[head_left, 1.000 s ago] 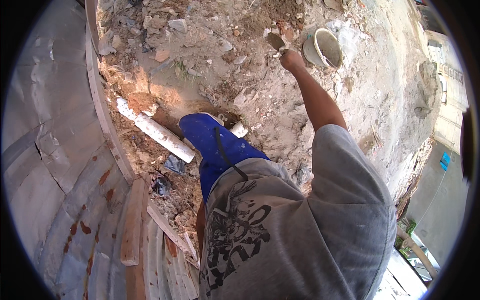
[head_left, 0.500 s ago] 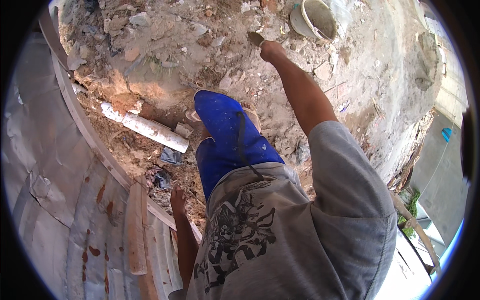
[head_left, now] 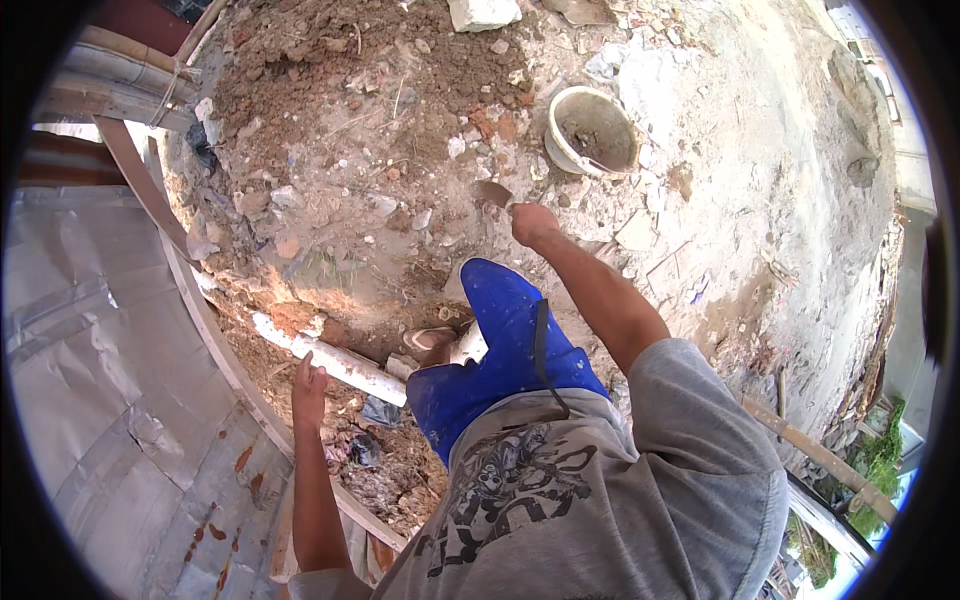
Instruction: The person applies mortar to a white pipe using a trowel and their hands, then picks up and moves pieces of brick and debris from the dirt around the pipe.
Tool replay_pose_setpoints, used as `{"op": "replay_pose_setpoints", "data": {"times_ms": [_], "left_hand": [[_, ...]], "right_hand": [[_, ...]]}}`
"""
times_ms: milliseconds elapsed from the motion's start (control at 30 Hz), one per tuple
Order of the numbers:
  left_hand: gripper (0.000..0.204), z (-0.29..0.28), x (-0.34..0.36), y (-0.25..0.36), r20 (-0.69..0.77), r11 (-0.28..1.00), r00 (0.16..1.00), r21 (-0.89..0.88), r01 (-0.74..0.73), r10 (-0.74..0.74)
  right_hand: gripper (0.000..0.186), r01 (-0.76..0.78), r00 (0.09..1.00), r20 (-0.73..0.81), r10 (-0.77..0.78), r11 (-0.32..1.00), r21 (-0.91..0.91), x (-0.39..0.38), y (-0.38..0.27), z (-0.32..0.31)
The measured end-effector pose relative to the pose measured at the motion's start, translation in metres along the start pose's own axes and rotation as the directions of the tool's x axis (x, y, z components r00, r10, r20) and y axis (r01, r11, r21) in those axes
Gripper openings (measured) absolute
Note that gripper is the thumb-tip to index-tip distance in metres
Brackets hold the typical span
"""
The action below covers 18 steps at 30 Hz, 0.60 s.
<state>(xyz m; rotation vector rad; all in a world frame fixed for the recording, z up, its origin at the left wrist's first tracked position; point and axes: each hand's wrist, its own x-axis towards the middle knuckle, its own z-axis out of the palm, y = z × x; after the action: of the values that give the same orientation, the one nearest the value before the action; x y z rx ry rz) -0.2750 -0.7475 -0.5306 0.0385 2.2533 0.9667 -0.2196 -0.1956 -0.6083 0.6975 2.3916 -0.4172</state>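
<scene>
My right hand [head_left: 537,226] is closed around the handle of a trowel [head_left: 493,193], its dull metal blade held over the rubble and pointing left. Just beyond that hand stands a pale bucket [head_left: 592,132] with some grey-brown matter inside. My left hand [head_left: 309,395] holds nothing; its index finger is stretched out, and the hand appears in front of a dirty white pipe [head_left: 365,375]. Whether the hand touches the pipe I cannot tell. The pipe slants through the soil, its right end behind my blue shorts.
Corrugated metal sheets [head_left: 90,350] with a wooden frame [head_left: 215,340] line the left side. Loose brown soil [head_left: 330,60] and scattered stones cover the ground ahead. A pale block [head_left: 484,12] lies at the far edge. A wooden pole [head_left: 820,455] slants at the lower right.
My left hand has risen and moved forward, up to the pipe, with its index finger extended. The view has tilted forward, showing more ground ahead. The trowel stays in my right hand.
</scene>
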Motion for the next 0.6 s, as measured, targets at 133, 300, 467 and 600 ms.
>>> {"op": "replay_pose_setpoints", "data": {"times_ms": [133,300,467,600], "left_hand": [[0.061,0.031,-0.103,0.152,0.03,0.98,0.996,-0.181,0.086,-0.082],[0.067,0.114,-0.158,0.21,-0.002,0.958,0.964,0.111,0.266,-0.267],[0.082,0.149,-0.168,0.353,-0.223,0.982,0.967,0.118,0.149,-0.12],[0.098,0.159,-0.102,0.414,-0.102,0.929,0.994,0.37,0.002,0.038]], "right_hand": [[0.027,-0.039,0.997,-0.05,0.054,0.965,0.259,-0.102,0.071,-0.063],[0.037,-0.112,0.966,-0.082,0.245,0.685,0.72,-0.146,0.17,-0.08],[0.013,0.036,0.807,-0.094,0.583,0.109,0.993,-0.032,0.237,-0.086],[0.005,-0.123,0.893,0.298,0.337,-0.454,0.882,0.044,0.317,-0.119]]}}
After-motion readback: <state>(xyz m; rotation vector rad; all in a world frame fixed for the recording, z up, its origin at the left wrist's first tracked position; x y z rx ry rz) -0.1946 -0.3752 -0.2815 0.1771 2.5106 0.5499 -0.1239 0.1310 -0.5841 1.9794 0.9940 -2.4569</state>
